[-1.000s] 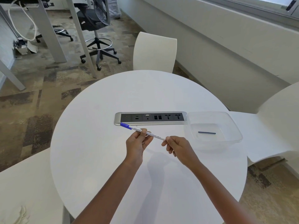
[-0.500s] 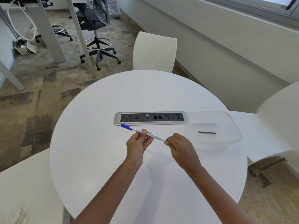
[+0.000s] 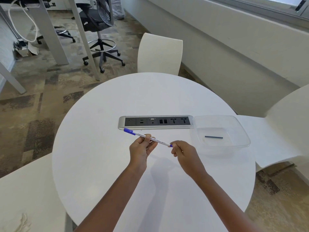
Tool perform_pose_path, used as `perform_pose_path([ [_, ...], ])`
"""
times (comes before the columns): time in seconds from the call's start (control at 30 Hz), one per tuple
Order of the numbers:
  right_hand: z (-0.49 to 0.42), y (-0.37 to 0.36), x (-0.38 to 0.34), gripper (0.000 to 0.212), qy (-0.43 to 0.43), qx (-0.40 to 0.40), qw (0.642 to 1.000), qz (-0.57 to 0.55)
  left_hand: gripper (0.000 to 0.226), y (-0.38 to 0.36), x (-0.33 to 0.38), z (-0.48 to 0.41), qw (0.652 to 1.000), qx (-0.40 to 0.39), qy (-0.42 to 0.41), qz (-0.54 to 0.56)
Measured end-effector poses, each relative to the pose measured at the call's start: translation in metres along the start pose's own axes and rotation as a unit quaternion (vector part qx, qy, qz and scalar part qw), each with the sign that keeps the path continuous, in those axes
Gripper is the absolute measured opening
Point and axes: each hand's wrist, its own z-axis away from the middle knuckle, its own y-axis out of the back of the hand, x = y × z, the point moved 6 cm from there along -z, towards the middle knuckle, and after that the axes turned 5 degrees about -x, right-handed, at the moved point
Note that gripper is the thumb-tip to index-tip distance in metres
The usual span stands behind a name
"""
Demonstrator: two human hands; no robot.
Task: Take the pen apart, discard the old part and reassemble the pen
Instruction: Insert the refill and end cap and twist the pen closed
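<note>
Both hands are holding the pen [image 3: 151, 138] in the air just in front of the socket strip [image 3: 155, 122] set into the round white bench [image 3: 100, 164]. The left hand [image 3: 141, 150] is pinching the barrel with closed fingers [image 3: 147, 138]; the right hand [image 3: 183, 152] is gripping its blue rear end. To the strip's right, a clear tray [image 3: 240, 129] is holding a thin dark refill [image 3: 213, 137].

I see the pen [image 3: 148, 138], white barrel with blue cap, pinched mid-barrel between my left fingers [image 3: 147, 139]; its blue end meets my right fingers [image 3: 174, 146]. A dark thin refill [image 3: 213, 137] lies flat beyond them.
</note>
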Motion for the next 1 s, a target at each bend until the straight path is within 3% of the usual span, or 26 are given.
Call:
perform_pose_path([
  [0.17, 0.013, -0.002, -0.017, 0.009, 0.131, 0.070, 0.963, 0.223, 0.017, -0.001, -0.001, 0.002, 1.000, 0.009, 0.013, 0.006],
  [0.3, 0.014, 0.001, -0.026, 0.011, 0.180, 0.105, 0.930, 0.303, 0.018, -0.002, -0.002, 0.002, 1.000, 0.006, 0.013, 0.003],
  [0.43, 0.007, -0.001, -0.019, 0.015, 0.144, 0.070, 0.959, 0.234, 0.017, 0.000, -0.002, 0.000, 1.000, 0.005, 0.011, -0.008],
  [0.63, -0.001, -0.004, 0.005, 0.034, -0.031, -0.025, 0.999, 0.004, 0.018, 0.001, -0.005, -0.002, 0.998, -0.013, -0.001, -0.054],
  [0.7, -0.001, -0.005, 0.013, 0.040, -0.102, -0.065, 0.985, -0.126, 0.018, 0.001, -0.006, -0.002, 0.997, -0.021, -0.004, -0.071],
  [0.77, 0.002, -0.011, 0.021, 0.038, -0.190, -0.118, 0.941, -0.252, 0.018, 0.000, -0.006, -0.002, 0.996, -0.027, -0.004, -0.082],
  [0.83, 0.006, -0.015, 0.022, 0.036, -0.226, -0.147, 0.907, -0.324, 0.018, -0.001, -0.005, -0.002, 0.996, -0.027, -0.004, -0.081],
  [0.9, 0.003, -0.013, 0.017, 0.037, -0.192, -0.126, 0.921, -0.313, 0.019, -0.002, -0.002, -0.002, 0.998, -0.020, -0.006, -0.059],
  [1.0, 0.003, -0.005, 0.001, 0.030, -0.077, -0.036, 0.986, -0.140, 0.019, -0.002, -0.001, 0.000, 1.000, -0.007, -0.001, -0.014],
])
